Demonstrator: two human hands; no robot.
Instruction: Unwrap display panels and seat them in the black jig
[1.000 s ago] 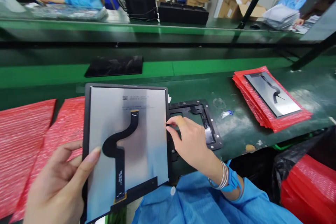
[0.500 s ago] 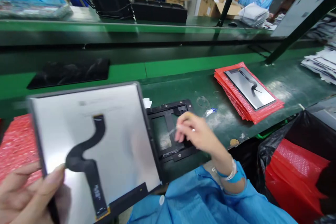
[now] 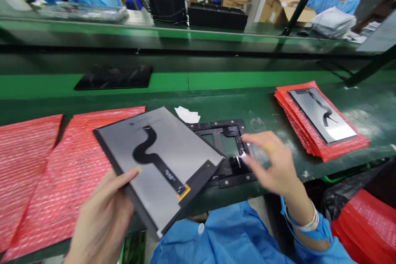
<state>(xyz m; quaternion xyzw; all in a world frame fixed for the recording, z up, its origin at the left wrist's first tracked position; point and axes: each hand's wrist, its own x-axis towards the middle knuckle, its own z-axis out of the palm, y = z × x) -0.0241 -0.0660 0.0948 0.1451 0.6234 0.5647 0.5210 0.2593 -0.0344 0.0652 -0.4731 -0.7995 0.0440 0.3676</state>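
My left hand (image 3: 107, 206) grips an LCD screen (image 3: 176, 148) by its lower left edge, thumb on top. The silvery back of the screen faces up, with a black ribbon cable (image 3: 156, 159) curving across it. Tilted above the bench, the screen covers the left part of a black frame fixture (image 3: 235, 183). Over the right side of that fixture is my right hand (image 3: 274, 163), its thumb and forefinger apart and slightly blurred. A small glossy black piece with a white strip lies in the fixture near the thumb; whether the thumb touches it I cannot tell.
Red bubble-wrap sleeves (image 3: 68, 165) lie at left. Another screen (image 3: 323, 115) rests on a stack of red sleeves (image 3: 309, 140) at right. A black panel (image 3: 114, 77) and torn white paper (image 3: 187, 115) are farther back. Co-workers in blue sit beyond the raised shelf (image 3: 185, 33).
The screen has moved right and away from me, tilting flatter and turning. My right hand's fingers have spread from a pinch, at the fixture's right side. The camera view has shifted left.
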